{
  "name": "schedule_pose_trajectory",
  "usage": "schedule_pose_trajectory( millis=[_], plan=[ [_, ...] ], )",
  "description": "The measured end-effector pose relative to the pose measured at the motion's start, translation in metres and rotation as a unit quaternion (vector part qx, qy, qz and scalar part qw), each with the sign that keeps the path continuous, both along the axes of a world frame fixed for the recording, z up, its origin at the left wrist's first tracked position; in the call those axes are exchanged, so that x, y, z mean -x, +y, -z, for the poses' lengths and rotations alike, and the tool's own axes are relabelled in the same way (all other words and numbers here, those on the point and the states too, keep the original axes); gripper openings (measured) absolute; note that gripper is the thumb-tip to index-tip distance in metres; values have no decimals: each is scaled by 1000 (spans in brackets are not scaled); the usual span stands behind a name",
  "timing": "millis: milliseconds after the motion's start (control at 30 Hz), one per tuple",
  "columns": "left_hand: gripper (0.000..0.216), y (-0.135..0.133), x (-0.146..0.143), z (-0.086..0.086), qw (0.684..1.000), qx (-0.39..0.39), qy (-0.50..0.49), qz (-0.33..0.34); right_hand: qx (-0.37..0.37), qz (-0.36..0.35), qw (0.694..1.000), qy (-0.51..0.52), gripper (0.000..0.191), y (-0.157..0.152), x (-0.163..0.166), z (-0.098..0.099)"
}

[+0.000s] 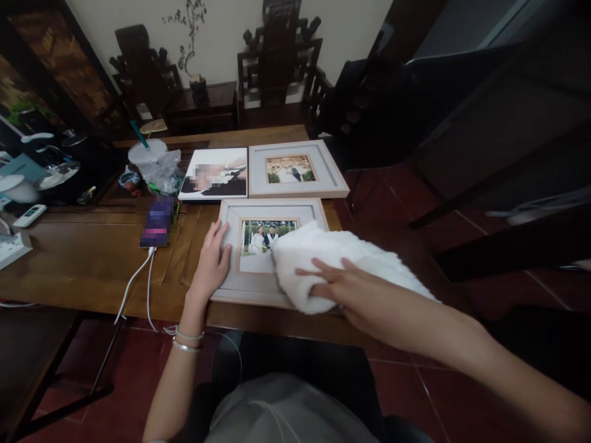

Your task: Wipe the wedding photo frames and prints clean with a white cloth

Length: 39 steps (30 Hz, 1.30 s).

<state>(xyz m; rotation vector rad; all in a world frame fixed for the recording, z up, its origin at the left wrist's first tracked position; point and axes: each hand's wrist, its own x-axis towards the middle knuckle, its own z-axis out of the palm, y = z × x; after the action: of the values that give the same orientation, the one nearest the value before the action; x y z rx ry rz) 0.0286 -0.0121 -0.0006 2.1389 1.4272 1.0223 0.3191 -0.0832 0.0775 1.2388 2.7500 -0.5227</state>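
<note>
A light-framed picture frame [231, 289] with a photo of two people lies flat near the table's front edge. Against its left side rests my left hand [213, 261], fingers stretched along the border. My right hand [339, 283] grips a fluffy white towel [309, 252], which covers the right part of the frame and the photo's right edge. Behind lie a second light frame [335, 178] with a photo and, to its left, a panel picture [215, 175] with a partly blurred image. Neither hand touches those two.
On the wooden table [106, 264], a phone [158, 223] with white charging cables [132, 283] lies left of the frames. A lidded cup [148, 151] and a plastic bag [166, 172] stand behind it. Tea things fill the far left. Carved chairs [279, 67] stand beyond.
</note>
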Motion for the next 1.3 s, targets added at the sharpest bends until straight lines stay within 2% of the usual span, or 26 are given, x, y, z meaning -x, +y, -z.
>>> schedule_pose_trajectory(
  millis=[100, 200, 300, 367, 433, 600, 767, 900, 1000, 1067, 1100, 1133, 1167, 1233, 1300],
  plan=[
    [56, -3, 0, 6, 999, 27, -28, -34, -24, 68, 997, 12, 69, 11, -18, 10],
    [63, -9, 0, 7, 986, 98, -113, -80, -34, 88, 994, 58, 66, 17, -24, 23],
    [73, -22, 0, -1, 933, 229, -249, -126, -37, 80, 991, 100, 62, 13, -26, 35],
    [74, -34, 0, -9, 889, 308, -316, -122, -43, 71, 990, 118, 62, 8, -25, 40],
    [71, -46, -1, -18, 860, 348, -356, -115, -48, 61, 988, 132, 61, 5, -25, 40],
    [65, -73, 5, -35, 827, 343, -409, -173, -88, 44, 975, 200, 47, 2, -31, 35],
    [58, -94, 42, -67, 819, 330, -392, -259, -187, 93, 938, 276, 35, -1, -47, 42],
    [57, -99, 69, -97, 808, 280, -400, -330, -238, 84, 922, 294, 39, -8, -37, 54],
    [42, -84, 71, -115, 804, 248, -419, -341, -175, 21, 939, 296, 39, -11, -14, 49],
    [31, -62, 65, -125, 805, 234, -433, -332, -77, -6, 948, 310, 26, -6, -2, 36],
    [27, -48, 61, -129, 806, 225, -440, -326, -26, 8, 943, 330, 19, 1, 0, 27],
    [25, -33, 55, -132, 808, 221, -444, -318, 20, 43, 930, 365, 16, 9, 0, 17],
    [25, -16, 50, -135, 811, 225, -447, -302, 58, 92, 902, 417, 20, 20, -2, 7],
    [28, 19, 35, -140, 820, 233, -458, -252, 121, 194, 807, 544, 34, 47, -10, -12],
    [29, 54, 17, -143, 829, 243, -463, -199, 176, 257, 710, 631, 42, 75, -19, -29]
  ],
)
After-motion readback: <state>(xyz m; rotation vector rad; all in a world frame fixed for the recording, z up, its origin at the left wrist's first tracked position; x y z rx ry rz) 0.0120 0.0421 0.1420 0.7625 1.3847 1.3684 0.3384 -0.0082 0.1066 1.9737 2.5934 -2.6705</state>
